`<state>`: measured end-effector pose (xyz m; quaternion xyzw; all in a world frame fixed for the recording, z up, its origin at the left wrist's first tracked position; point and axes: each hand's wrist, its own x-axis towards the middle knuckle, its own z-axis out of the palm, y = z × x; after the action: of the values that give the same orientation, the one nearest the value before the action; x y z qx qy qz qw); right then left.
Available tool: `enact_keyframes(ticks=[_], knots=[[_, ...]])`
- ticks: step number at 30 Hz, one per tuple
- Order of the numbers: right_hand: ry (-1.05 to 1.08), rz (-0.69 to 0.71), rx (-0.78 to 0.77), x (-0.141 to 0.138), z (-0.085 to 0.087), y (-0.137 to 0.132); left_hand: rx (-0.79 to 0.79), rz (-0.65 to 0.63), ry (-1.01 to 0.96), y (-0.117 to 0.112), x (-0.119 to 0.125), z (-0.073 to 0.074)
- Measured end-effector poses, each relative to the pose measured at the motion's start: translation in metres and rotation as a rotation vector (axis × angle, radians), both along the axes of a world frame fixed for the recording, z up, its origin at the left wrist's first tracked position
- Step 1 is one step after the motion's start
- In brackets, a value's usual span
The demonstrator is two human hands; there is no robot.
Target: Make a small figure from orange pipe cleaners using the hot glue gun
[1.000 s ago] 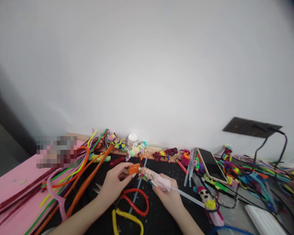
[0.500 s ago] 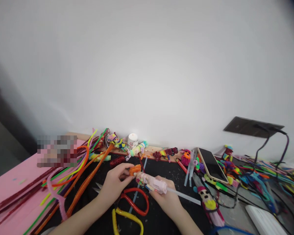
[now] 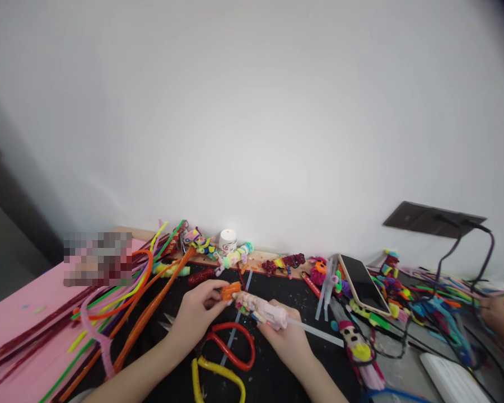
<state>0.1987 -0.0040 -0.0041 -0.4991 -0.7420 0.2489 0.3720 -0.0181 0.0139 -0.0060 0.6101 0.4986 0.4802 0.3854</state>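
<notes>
My left hand (image 3: pixel 202 307) pinches a small orange piece of fuzzy chenille stem (image 3: pixel 231 290) between thumb and fingers. In my right hand (image 3: pixel 289 334) is a pale pink hot glue gun (image 3: pixel 271 314), its tip close to the orange piece; whether they touch I cannot tell. A translucent glue stick (image 3: pixel 317 332) sticks out of the gun's back end. Multicoloured bits cover the gun's front part. Below my hands lie scissors with a red handle (image 3: pixel 252 347) and a yellow handle (image 3: pixel 222 372), on a black work surface (image 3: pixel 172 350).
Long chenille stems (image 3: pixel 136 324) spread over the pink surface (image 3: pixel 8 327) at left. Small fuzzy dolls and a white paper cup (image 3: pixel 227 242) line the wall. At right are a phone (image 3: pixel 363 284), a doll (image 3: pixel 358 347), cables (image 3: pixel 483 268) and another person's hand (image 3: pixel 499 319).
The glue gun has shifted very slightly right, while my left hand stays nearly still with the orange piece. Another person's hand has come in at the right edge.
</notes>
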Motion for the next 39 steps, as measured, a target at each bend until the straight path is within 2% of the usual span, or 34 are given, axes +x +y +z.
enact_keyframes(ticks=[5,15,25,34,39], knots=[[-0.026,-0.032,0.01,-0.0004,0.0044,-0.0008,-0.007,0.018,0.011,-0.0003,-0.0008,0.0012],[-0.022,-0.033,0.021,0.0032,-0.0014,0.0011,-0.006,0.026,0.006,0.0003,-0.0013,-0.0017],[-0.036,-0.062,0.001,0.0023,0.0009,0.0016,-0.022,0.031,-0.008,0.0016,-0.0035,-0.002],[-0.08,-0.104,0.037,0.005,0.0008,0.0039,-0.029,0.038,-0.03,0.0025,-0.0035,-0.0016],[-0.045,-0.122,0.083,0.0032,0.0073,0.0037,-0.033,0.052,-0.038,0.0024,-0.0032,0.001]])
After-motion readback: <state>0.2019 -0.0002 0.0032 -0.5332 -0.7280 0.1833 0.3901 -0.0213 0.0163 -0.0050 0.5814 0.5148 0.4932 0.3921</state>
